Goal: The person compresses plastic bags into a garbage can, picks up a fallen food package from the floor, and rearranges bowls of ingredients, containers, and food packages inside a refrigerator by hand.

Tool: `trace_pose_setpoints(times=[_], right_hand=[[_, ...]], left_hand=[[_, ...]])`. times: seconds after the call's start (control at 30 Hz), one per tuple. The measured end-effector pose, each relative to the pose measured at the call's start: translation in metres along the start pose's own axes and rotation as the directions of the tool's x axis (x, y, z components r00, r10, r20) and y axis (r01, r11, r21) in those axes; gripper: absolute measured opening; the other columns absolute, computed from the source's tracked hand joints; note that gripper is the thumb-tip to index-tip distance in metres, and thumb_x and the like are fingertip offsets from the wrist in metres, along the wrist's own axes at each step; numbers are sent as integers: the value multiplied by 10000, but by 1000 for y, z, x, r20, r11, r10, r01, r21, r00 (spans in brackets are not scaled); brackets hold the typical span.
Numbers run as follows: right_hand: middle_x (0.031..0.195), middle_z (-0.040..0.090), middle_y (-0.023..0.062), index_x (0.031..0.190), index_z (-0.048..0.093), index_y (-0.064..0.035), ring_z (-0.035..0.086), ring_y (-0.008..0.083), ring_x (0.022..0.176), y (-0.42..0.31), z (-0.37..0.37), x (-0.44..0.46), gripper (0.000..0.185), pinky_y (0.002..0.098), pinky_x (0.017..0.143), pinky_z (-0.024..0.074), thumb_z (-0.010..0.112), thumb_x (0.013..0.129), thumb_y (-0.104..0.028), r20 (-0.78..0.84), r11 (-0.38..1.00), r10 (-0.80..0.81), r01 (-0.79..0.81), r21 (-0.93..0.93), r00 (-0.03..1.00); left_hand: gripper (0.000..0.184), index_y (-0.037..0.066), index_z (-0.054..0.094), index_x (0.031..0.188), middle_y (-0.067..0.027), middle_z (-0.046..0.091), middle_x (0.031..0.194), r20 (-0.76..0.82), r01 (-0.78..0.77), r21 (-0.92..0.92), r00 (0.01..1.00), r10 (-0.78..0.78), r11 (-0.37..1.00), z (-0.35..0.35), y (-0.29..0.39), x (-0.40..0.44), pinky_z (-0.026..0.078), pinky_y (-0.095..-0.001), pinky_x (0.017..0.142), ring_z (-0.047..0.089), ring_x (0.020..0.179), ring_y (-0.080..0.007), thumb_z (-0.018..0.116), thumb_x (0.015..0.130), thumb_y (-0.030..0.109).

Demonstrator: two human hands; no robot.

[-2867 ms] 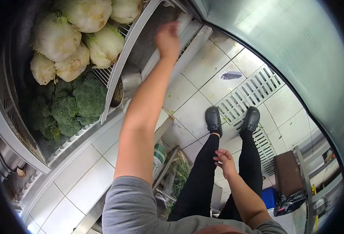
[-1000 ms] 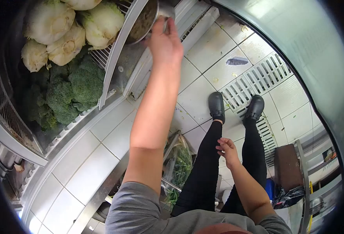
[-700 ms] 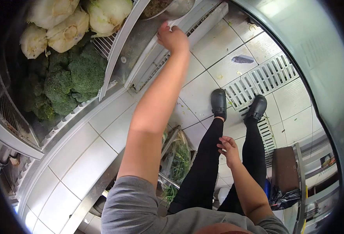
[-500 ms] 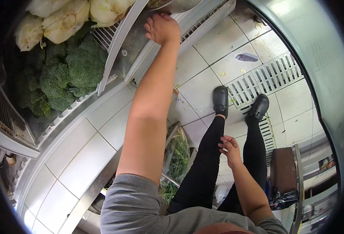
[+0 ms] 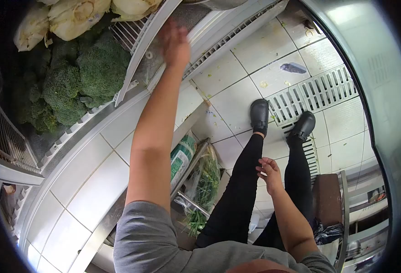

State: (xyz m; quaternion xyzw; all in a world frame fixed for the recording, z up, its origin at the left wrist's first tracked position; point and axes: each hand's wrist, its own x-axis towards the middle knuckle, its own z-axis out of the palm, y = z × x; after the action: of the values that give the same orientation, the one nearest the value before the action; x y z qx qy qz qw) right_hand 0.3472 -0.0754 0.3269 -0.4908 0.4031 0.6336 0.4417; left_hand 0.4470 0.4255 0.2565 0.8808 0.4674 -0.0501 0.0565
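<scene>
My left hand (image 5: 175, 45) is stretched over the bottom metal surface (image 5: 152, 59) of a fridge, beside the curved front edge of a wire shelf (image 5: 130, 34). Motion blurs its fingers, so their grip is unclear. Broccoli (image 5: 84, 73) and pale leafy heads (image 5: 75, 18) lie on the shelf to its left. Part of a metal container (image 5: 218, 3) shows at the top edge, above my left hand. My right hand (image 5: 269, 173) hangs in front of my legs, its fingers loosely bent and apart, holding nothing visible.
A glass door (image 5: 368, 59) curves along the right. On the tiled floor (image 5: 232, 107) are a drain grate (image 5: 316, 93), a dark scrap (image 5: 293, 68) and small debris. Bagged greens (image 5: 203, 182) and a green-white package (image 5: 182, 157) sit low at centre. A brown box (image 5: 328, 195) stands lower right.
My left hand has moved from beside the metal container down and left over the metal surface. The container and shelf have shifted upward in view. My right hand keeps nearly the same pose.
</scene>
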Motion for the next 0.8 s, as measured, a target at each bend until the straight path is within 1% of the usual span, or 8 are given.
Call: trace_pose_setpoints(times=[0.03,0.17,0.23,0.3,0.37,0.47,0.6,0.8], right_hand=[[1199,571,29,1179,516,-117,593,171,971,0,1,-1,271,334,818,462,548,921,-197,-2,1000,6,-6,-2,1000],[1192,577,32,1181,517,-115,592,174,979,-5,3,-1,269,339,820,461,543,924,-190,-4,1000,-19,19,-11,1000],[1189,580,33,1182,517,-115,592,173,980,-4,2,-3,268,339,819,462,541,925,-187,5,1000,-30,30,-6,1000],[1193,580,35,1187,515,-110,592,175,983,0,0,-1,268,341,823,462,533,929,-182,-13,1000,-9,9,-9,1000],[1194,580,36,1190,514,-107,593,176,981,1,-1,0,270,341,823,462,532,931,-182,-8,1000,-9,9,0,1000],[1194,580,35,1194,511,-103,595,176,980,2,-2,-4,274,340,824,462,533,934,-189,-10,1000,-3,3,11,1000],[1191,581,30,1187,514,-111,596,169,980,1,-4,-2,271,337,826,463,546,936,-209,1,1000,-14,14,-5,1000],[1201,578,32,1177,516,-122,594,172,987,-1,-7,-5,274,340,833,461,562,929,-229,8,999,-33,33,-18,999]], left_hand=[[669,54,290,1457,-195,265,1513,9,-270,1,963,270,963,-3,19,2,119,-459,1164,184,1422,-340,305,966,509],[542,57,180,1498,-156,117,1566,246,-181,-50,951,188,982,-20,66,9,57,-460,1172,56,1448,-333,224,1026,322],[728,36,257,1470,-244,193,1525,-54,-264,-223,964,259,938,9,21,18,69,-457,1169,109,1440,-365,305,960,554],[697,56,301,1457,-261,226,1507,-94,-87,-59,992,81,994,28,-52,15,86,-455,1167,182,1418,-375,309,961,546],[637,-4,369,1395,-252,405,1406,-116,432,-229,878,-465,873,24,-82,-12,331,-453,1069,417,1272,-413,384,960,461],[580,24,446,1342,-236,436,1381,36,422,-203,905,-424,883,6,-91,-29,376,-447,1019,486,1199,-408,446,943,443],[494,81,490,1320,-125,458,1369,-151,-359,48,920,362,932,-29,51,-58,342,-494,1025,414,1270,-318,588,875,273],[603,108,351,1443,-20,281,1521,-179,-528,97,825,536,844,2,78,-54,285,-437,1115,286,1388,-258,541,873,172]])
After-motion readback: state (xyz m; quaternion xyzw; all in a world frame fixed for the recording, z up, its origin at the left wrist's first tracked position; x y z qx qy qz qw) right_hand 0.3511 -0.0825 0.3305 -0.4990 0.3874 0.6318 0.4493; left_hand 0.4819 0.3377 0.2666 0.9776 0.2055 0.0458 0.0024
